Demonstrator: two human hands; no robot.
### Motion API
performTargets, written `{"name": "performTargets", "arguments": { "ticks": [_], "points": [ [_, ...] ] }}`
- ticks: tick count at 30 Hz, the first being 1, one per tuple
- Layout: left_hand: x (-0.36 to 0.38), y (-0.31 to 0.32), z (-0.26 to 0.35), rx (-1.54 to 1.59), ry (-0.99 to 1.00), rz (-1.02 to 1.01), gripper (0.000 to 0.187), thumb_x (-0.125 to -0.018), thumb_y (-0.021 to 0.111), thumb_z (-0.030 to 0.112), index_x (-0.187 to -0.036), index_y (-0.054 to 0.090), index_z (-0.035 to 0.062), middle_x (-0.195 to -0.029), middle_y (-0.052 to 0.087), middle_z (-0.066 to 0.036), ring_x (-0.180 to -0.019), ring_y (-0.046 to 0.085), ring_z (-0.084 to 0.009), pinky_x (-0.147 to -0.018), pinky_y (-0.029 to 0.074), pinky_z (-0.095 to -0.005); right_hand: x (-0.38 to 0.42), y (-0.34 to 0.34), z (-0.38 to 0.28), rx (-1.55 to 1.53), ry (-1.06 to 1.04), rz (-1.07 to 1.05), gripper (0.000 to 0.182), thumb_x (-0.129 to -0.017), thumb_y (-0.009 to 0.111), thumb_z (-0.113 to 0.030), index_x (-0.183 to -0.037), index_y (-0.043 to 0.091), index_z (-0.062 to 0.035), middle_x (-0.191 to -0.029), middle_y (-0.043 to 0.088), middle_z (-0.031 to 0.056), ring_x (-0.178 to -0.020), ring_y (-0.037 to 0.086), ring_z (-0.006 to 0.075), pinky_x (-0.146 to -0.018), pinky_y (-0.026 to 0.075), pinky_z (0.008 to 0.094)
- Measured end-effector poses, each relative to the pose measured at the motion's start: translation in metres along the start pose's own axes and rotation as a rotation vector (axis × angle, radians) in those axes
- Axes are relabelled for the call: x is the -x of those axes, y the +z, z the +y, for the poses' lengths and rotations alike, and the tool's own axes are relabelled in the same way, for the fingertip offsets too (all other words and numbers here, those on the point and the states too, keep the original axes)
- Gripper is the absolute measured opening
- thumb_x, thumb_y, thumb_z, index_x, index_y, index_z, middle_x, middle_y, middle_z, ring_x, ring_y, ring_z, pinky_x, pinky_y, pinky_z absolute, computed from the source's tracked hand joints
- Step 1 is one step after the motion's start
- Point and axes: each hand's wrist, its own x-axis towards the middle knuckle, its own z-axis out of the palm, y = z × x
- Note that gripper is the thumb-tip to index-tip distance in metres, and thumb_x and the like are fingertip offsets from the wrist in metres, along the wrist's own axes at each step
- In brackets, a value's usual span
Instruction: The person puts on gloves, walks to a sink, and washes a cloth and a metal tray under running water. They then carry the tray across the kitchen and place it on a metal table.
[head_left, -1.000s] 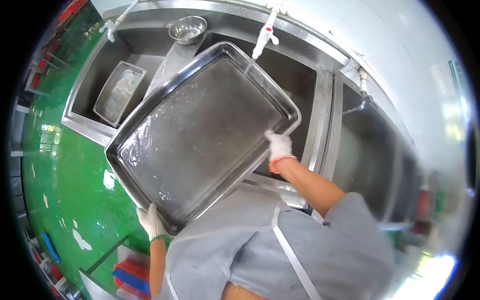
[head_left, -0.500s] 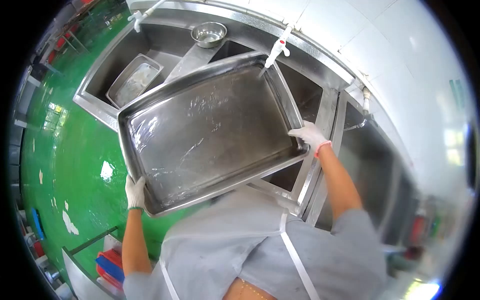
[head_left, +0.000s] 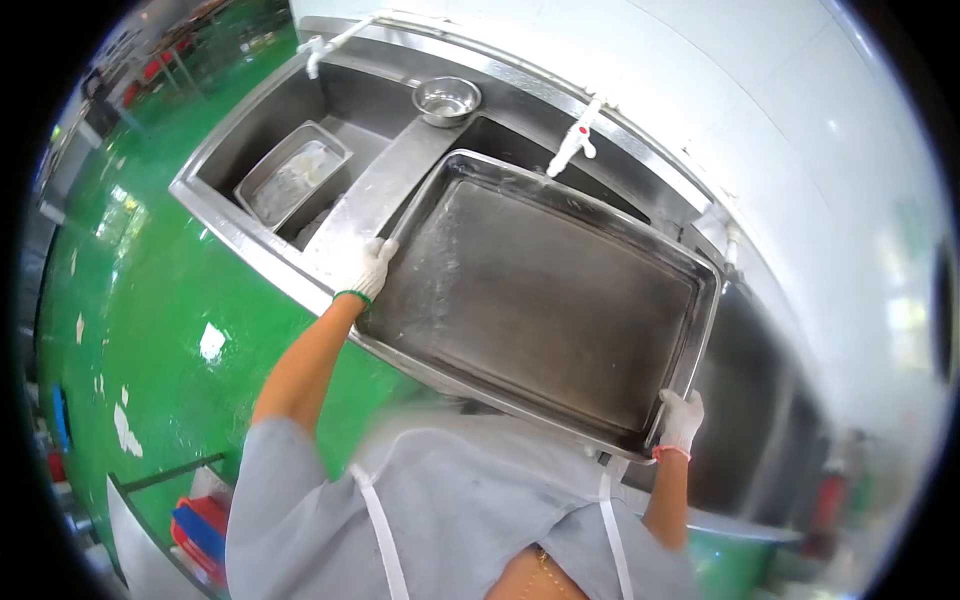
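A large, shallow metal tray [head_left: 545, 300] spans the sink in front of me, wet on its left part. My left hand [head_left: 370, 270], in a white glove with a green cuff, grips the tray's left rim. At the near right corner my right hand [head_left: 682, 420], gloved in white with a red cuff, is closed round the rim. The thumbs show on the tray's edges; the other fingers are partly hidden. Above the tray's far side is a white tap [head_left: 575, 145] with a red dot.
A small metal bowl [head_left: 446, 100] stands on the divider of the sink [head_left: 360, 215]. In the left basin lies a rectangular metal pan [head_left: 292, 175]. Another white tap [head_left: 320, 50] is at the far left. Below spreads a green floor [head_left: 160, 330]; a red basket [head_left: 200, 545] sits lower left.
The tray has moved right and turned clockwise, with both hands on it. My left hand has gone up and right, my right hand down and right. The water stream at the tap no longer shows.
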Motion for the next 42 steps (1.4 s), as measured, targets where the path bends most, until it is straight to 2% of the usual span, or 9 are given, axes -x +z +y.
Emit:
{"name": "performTargets", "arguments": {
  "ticks": [6,7,14,15,19,22,30,38,42],
  "points": [
    [-0.047,0.049,0.037,-0.062,0.102,-0.155,0.038,-0.094,0.052,0.039,-0.118,0.061,0.0103,-0.109,0.067,-0.020,-0.107,0.062,-0.0387,-0.092,0.047,-0.0462,0.057,-0.008,0.060,-0.024,0.035,0.241,0.020,-0.075,0.069,0.001,-0.094,0.064,0.0024,-0.082,0.066,0.0072,-0.070,0.061,0.0170,-0.064,0.050,0.0308],
    [-0.052,0.049,0.045,-0.129,0.103,-0.205,0.038,-0.092,0.057,0.036,-0.122,0.059,0.0113,-0.114,0.066,-0.019,-0.110,0.061,-0.0372,-0.094,0.048,-0.0459,0.077,-0.006,0.046,-0.118,0.145,0.131,0.033,-0.079,0.066,-0.005,-0.110,0.060,0.0046,-0.103,0.063,0.0132,-0.096,0.056,0.0242,-0.088,0.044,0.0371],
    [-0.075,0.065,0.059,-0.658,0.805,-0.090,0.051,-0.083,0.065,0.015,-0.130,0.045,0.0111,-0.119,0.052,-0.018,-0.112,0.055,-0.0374,-0.087,0.050,-0.0456,0.122,0.018,0.092,-0.016,0.252,0.400,0.035,-0.081,0.067,-0.010,-0.112,0.058,0.0041,-0.108,0.060,0.0143,-0.102,0.054,0.0258,-0.091,0.042,0.0389],
    [-0.062,0.052,0.082,-0.652,0.971,-0.101,0.051,-0.082,0.063,0.022,-0.128,0.046,0.0111,-0.126,0.045,-0.017,-0.122,0.045,-0.0365,-0.094,0.045,-0.0512,0.122,0.025,0.091,-0.050,0.168,0.529,0.017,-0.078,0.069,-0.006,-0.092,0.063,0.0007,-0.080,0.064,0.0052,-0.067,0.059,0.0143,-0.061,0.048,0.0296],
    [-0.004,0.076,0.127,-0.631,1.107,-0.923,0.062,-0.091,0.051,0.051,-0.136,0.044,0.0096,-0.144,0.035,-0.023,-0.137,0.030,-0.0401,-0.106,0.026,-0.0635,0.136,0.042,0.047,-0.100,0.286,0.511,0.024,-0.079,0.068,-0.008,-0.100,0.062,0.0021,-0.089,0.063,0.0084,-0.078,0.057,0.0182,-0.071,0.047,0.0322],
    [-0.010,0.136,0.102,-0.422,1.354,-0.868,0.067,-0.091,0.050,0.051,-0.144,0.040,0.0124,-0.156,0.026,-0.020,-0.145,0.023,-0.0384,-0.114,0.017,-0.0618,0.137,0.055,0.028,-0.068,0.343,0.482,0.035,-0.081,0.064,-0.006,-0.114,0.057,0.0038,-0.107,0.060,0.0136,-0.100,0.054,0.0253,-0.089,0.044,0.0373],
    [-0.170,0.206,0.152,-0.413,1.498,-0.316,0.062,-0.096,0.049,0.045,-0.143,0.042,0.0060,-0.149,0.040,-0.017,-0.138,0.036,-0.0352,-0.118,0.023,-0.0483,0.124,0.051,0.070,-0.052,0.295,0.683,0.020,-0.078,0.072,-0.006,-0.094,0.063,0.0027,-0.082,0.063,0.0071,-0.069,0.059,0.0156,-0.063,0.049,0.0303],
    [-0.080,0.267,0.217,-0.391,0.792,-0.079,0.053,-0.096,0.043,0.039,-0.130,0.047,-0.0004,-0.128,0.048,-0.022,-0.127,0.040,-0.0389,-0.107,0.027,-0.0580,0.118,0.052,0.054,-0.070,0.405,0.698,0.013,-0.080,0.071,-0.005,-0.088,0.062,0.0007,-0.082,0.062,0.0057,-0.072,0.057,0.0151,-0.065,0.047,0.0303],
    [0.001,0.239,0.220,-0.436,1.070,-0.501,0.066,-0.097,0.041,0.047,-0.146,0.035,0.0029,-0.152,0.031,-0.026,-0.140,0.027,-0.0448,-0.111,0.021,-0.0617,0.120,0.055,0.041,-0.067,0.442,0.681,0.015,-0.081,0.070,-0.005,-0.090,0.061,0.0021,-0.086,0.063,0.0082,-0.079,0.057,0.0162,-0.070,0.048,0.0321]
  ]
}}
